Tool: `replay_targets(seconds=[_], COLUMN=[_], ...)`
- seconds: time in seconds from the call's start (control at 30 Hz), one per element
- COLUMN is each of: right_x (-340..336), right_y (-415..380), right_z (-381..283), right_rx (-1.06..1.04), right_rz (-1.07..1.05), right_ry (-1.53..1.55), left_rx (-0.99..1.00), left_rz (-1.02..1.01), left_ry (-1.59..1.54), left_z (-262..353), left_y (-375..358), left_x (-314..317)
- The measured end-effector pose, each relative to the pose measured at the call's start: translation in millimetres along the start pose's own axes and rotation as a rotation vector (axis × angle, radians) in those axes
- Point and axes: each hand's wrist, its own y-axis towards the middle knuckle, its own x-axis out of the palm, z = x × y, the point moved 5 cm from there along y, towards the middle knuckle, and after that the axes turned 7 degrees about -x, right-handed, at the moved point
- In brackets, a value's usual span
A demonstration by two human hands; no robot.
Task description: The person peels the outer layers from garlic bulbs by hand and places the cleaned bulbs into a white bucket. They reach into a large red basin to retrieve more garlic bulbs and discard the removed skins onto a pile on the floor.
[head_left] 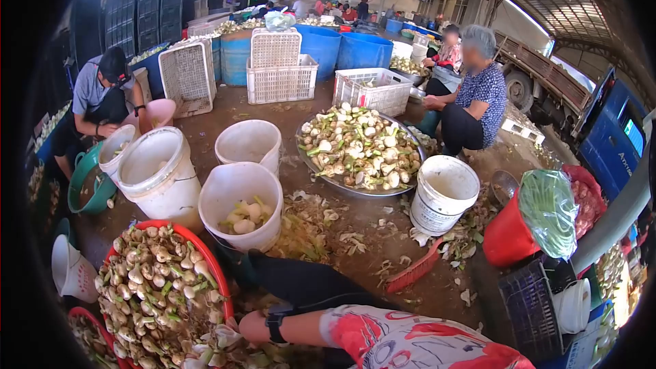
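My right hand (253,326), with a dark band (276,326) on the wrist, reaches in from the lower right. It is beside the rim of a red tub (216,270) heaped with garlic bulbs (154,280) on short green stems. Pale papery bulbs and skins (222,338) lie at its fingertips. The fingers themselves are mostly hidden, so their grip does not show. My left hand is out of view. A white bucket (240,195) holding a few peeled bulbs (246,217) stands beyond the tub, near my dark-clothed leg (311,280).
A broad metal pan (321,176) piled with garlic stands ahead, next to a white bucket (447,195). A red brush (415,268) lies among skins. Two people sit at right, another person (102,96) works at left. White crates (281,82) and blue barrels (365,51) stand behind.
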Motion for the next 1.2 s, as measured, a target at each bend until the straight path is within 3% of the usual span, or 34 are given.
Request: replay_targets(seconds=[0.03, 0.1, 0.13, 0.2, 0.3, 0.33, 0.37, 0.43, 0.5, 0.57, 0.6, 0.67, 0.7, 0.73, 0.77, 0.8, 0.87, 0.9, 0.93, 0.97, 1.0, 1.03, 1.07, 1.1, 1.13, 1.17, 1.2], right_x=[-16, -29, -30, -37, -38, -38, -32, -31, -33, -27, -10, 1, -7, -14, -15, -15, -6, 4, 7, 7, 9, 13, -4, 8, 12, -7, -25], right_y=[-11, 8, 10, 10, -2, -3, -1, -6, -19, -18, -5, -1, -11, -21, -21, -21, -16, -9, -5, -1, 7, 13, 6, 15, 19, 2, -26], right_z=[-14, -24, -25, -49, -54, -52, -48, -36, -38, -33, -27, -23, -28, -30, -29, -24, -21, -20, -16, -12, -4, 0, 7, 25, 34, 41, 39], right_rx=[-0.016, -0.234, -0.232, -0.575, -0.656, -0.725, -0.723, -0.513, -0.477, -0.449, -0.441, -0.429, -0.477, -0.524, -0.519, -0.472, -0.425, -0.39, -0.352, -0.352, -0.274, -0.198, -0.114, -0.146, -0.066, 0.139, -0.018], right_rz=[0.094, 0.526, 0.533, 0.361, 0.226, 0.364, 0.367, 0.454, 0.503, 0.546, 0.452, 0.36, 0.538, 0.718, 0.722, 0.733, 0.745, 0.835, 0.926, 0.931, 0.846, 0.76, 0.523, 0.845, 0.842, 0.738, 0.774], right_ry=[0.081, 0.446, 0.45, 0.548, 0.497, 0.516, 0.518, 0.37, 0.248, 0.121, 0.025, -0.069, -0.091, -0.115, -0.115, 0.001, 0.117, 0.116, 0.116, 0.119, 0.082, 0.046, 0.079, 0.065, 0.013, 0.327, 0.248], left_rx=[0.12, 0.118, 0.078, 0.071, 0.057, 0.187, 0.185, 0.098, -0.021, 0.101, 0.102, 0.445, 0.444, 0.302, 0.162, 0.163, -0.003, -0.001, -0.021, -0.039, -0.037, -0.035, -0.033, -0.008, 0.023, 0.012, 0.275], left_rz=[0.149, 0.21, 0.201, 0.132, 0.097, -0.005, -0.007, 0.265, 0.225, 0.22, 0.216, 0.165, 0.162, 0.124, 0.086, 0.081, 0.225, 0.222, 0.302, 0.381, 0.384, 0.299, 0.217, 0.066, -0.063, -0.076, -0.169], left_ry=[0.244, 0.37, 0.428, 0.545, 0.568, 0.555, 0.558, 0.85, 0.823, 0.984, 0.988, 1.261, 1.263, 1.155, 1.045, 1.047, 0.847, 0.848, 0.636, 0.425, 0.428, 0.401, 0.375, 0.199, 0.016, -0.11, 0.034], left_z=[6, 3, -2, 6, 14, 23, 27, 32, 24, 27, 19, 3, -1, -10, -17, -9, 10, 0, -19, -29, -24, -18, -11, -8, -7, -8, -14], left_y=[-4, -2, -2, 0, -1, -1, -1, -2, 8, 11, 18, 33, 34, 38, 42, 39, 25, 33, 46, 50, 46, 41, 38, 40, 40, 41, 47], left_x=[-3, -2, -5, 14, 44, 66, 81, 92, 90, 95, 81, 48, 46, 40, 35, 57, 104, 89, 55, 33, 41, 53, 65, 74, 80, 82, 66])
